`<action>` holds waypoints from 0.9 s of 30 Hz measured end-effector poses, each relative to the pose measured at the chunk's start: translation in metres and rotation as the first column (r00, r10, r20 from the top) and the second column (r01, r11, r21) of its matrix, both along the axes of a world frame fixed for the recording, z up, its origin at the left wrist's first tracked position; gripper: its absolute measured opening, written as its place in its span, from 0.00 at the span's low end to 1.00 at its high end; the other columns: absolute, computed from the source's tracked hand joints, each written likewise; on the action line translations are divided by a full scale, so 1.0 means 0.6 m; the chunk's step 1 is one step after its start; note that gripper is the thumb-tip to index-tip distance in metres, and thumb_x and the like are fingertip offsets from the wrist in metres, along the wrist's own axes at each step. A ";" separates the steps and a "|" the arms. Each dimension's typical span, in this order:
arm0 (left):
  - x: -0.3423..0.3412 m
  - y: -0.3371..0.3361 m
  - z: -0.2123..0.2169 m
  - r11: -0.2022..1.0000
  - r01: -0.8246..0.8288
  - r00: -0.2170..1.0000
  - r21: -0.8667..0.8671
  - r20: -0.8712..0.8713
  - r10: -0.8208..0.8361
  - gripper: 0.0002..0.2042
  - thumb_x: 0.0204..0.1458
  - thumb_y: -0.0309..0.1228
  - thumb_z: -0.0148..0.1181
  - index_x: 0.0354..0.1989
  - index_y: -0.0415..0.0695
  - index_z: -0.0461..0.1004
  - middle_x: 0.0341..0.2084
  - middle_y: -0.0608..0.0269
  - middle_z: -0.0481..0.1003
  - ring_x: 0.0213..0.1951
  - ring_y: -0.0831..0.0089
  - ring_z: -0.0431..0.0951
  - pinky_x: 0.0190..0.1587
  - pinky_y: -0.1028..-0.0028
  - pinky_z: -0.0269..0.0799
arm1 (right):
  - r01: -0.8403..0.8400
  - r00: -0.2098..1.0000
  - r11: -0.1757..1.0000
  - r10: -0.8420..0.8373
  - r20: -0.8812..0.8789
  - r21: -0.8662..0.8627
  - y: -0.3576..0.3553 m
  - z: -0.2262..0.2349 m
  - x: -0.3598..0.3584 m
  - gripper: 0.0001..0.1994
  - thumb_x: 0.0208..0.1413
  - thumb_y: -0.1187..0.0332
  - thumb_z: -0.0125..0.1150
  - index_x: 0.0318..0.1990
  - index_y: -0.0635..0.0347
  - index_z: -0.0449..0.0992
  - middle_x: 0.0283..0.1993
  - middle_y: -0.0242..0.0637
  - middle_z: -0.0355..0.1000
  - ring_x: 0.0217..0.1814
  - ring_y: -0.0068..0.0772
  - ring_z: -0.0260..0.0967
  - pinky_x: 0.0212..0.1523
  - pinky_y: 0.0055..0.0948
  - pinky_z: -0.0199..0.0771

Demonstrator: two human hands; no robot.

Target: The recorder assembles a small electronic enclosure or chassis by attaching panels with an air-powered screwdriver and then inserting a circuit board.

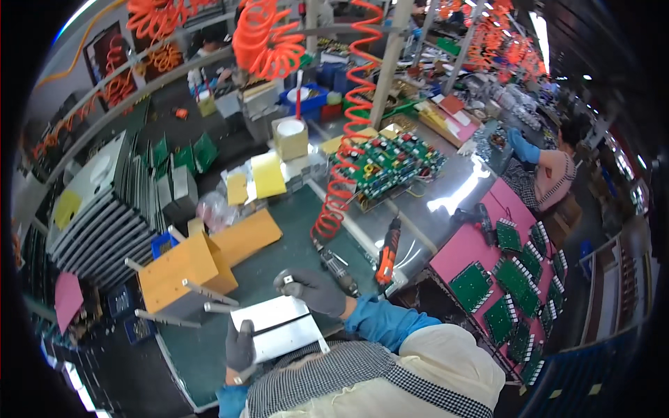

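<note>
Grey gloves cover both hands. My left hand (240, 345) is closed on the left edge of a silver-white metal panel (286, 339), its thumb lying on the face. A dark slot runs across the panel, which rests tilted close to my body. Just above the panel's far edge is my right hand (317, 291), its fingers curled together. A small pale square piece (288, 279) shows at those fingertips; its kind is too small to make out. Beyond the right hand, a grey air tool (339, 272) lies on the green bench mat (296, 223), joined to a coiled orange hose (341, 191).
An orange-red power screwdriver (388, 254) lies right of the air tool. An orange-yellow box (185, 275) with metal posts stands left. Stacked metal panels (104, 223) fill the far left. Green circuit boards (390, 167) sit ahead, others on a pink sheet (453, 261). A co-worker (550, 174) sits far right.
</note>
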State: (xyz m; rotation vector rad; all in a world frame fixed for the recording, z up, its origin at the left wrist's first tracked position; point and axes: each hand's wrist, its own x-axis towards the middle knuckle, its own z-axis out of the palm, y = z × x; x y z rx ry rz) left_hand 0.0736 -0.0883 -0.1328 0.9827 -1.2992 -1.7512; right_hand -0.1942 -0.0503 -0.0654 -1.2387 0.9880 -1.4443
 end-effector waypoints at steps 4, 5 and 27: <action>0.001 0.023 0.024 0.992 -0.066 0.975 -0.108 0.202 0.087 0.23 0.64 0.37 0.52 0.63 0.35 0.64 0.48 0.59 0.73 0.50 0.72 0.71 0.55 0.73 0.66 | -0.098 0.993 0.994 0.100 0.055 -0.047 -0.018 -0.006 0.000 0.13 0.66 0.63 0.54 0.50 0.61 0.74 0.43 0.29 0.71 0.46 0.20 0.66 0.47 0.23 0.68; 0.000 0.029 0.024 0.984 -0.092 0.970 -0.151 0.212 0.123 0.24 0.64 0.37 0.52 0.64 0.34 0.63 0.50 0.57 0.73 0.51 0.71 0.71 0.56 0.72 0.65 | -0.090 0.992 0.995 0.093 0.081 -0.044 -0.023 -0.011 -0.002 0.12 0.66 0.63 0.53 0.49 0.60 0.74 0.42 0.28 0.70 0.45 0.18 0.64 0.46 0.22 0.68; -0.008 0.020 0.012 0.962 -0.125 0.825 -0.242 0.513 0.236 0.27 0.65 0.41 0.51 0.63 0.30 0.65 0.55 0.37 0.72 0.56 0.52 0.73 0.60 0.65 0.65 | 0.194 0.443 0.924 0.217 -0.870 0.330 0.134 0.054 -0.007 0.24 0.60 0.48 0.55 0.38 0.67 0.76 0.32 0.49 0.77 0.36 0.55 0.76 0.39 0.49 0.74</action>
